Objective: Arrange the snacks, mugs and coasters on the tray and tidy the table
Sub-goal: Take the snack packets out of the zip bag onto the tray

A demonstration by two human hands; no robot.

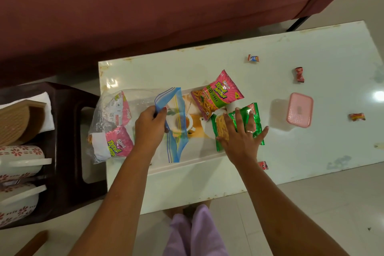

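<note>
A printed tray (199,158) lies on the white table (311,48). My left hand (148,125) pinches the blue mouth of a clear zip bag (145,97) that holds two pink snack packets (119,143). A third pink packet (218,94) lies on the tray. My right hand (242,135) rests flat, fingers spread, on a green snack packet (252,115) beside it. Two white mugs with red flowers (20,158) lie on a dark stool (66,145) at the left, next to brown coasters (15,120).
A pink lidded box (299,110) stands right of the tray. Several small wrapped candies (299,75) are scattered over the table's right half and one (262,165) near its front edge. A maroon sofa (145,6) runs along the far side.
</note>
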